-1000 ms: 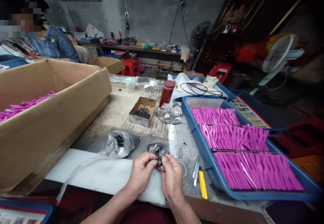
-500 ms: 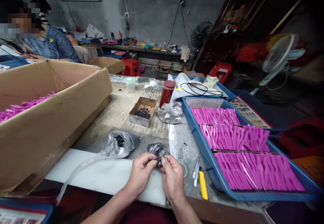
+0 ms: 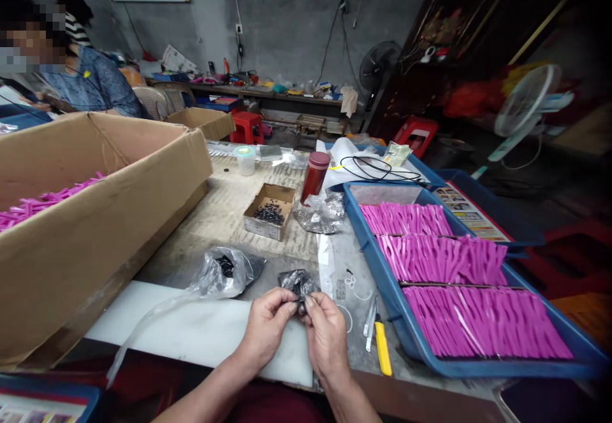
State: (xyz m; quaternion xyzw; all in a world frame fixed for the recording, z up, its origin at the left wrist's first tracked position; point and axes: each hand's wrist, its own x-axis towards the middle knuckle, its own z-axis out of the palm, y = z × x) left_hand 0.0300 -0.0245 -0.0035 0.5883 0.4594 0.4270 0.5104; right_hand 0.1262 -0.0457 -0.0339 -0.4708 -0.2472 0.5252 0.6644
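My left hand and my right hand meet at the front of the table, thumbs and forefingers pinched close together. Between the fingertips is a small dark piece, too small and covered to name. Just behind the fingertips lies a clear plastic bag with dark contents. Left of it, another clear plastic bag stands open with black pieces inside. A white board lies under my left wrist. Farther back, a small cardboard box holds many small black parts.
A big cardboard box with pink pieces stands at left. At right, a blue tray holds rows of pink strips. A yellow-handled tool lies beside it. A red jar stands behind; a person sits at far left.
My hands hold nearly the same pose at the same spot. The seated person at far left has shifted slightly. The whole view has moved a little.
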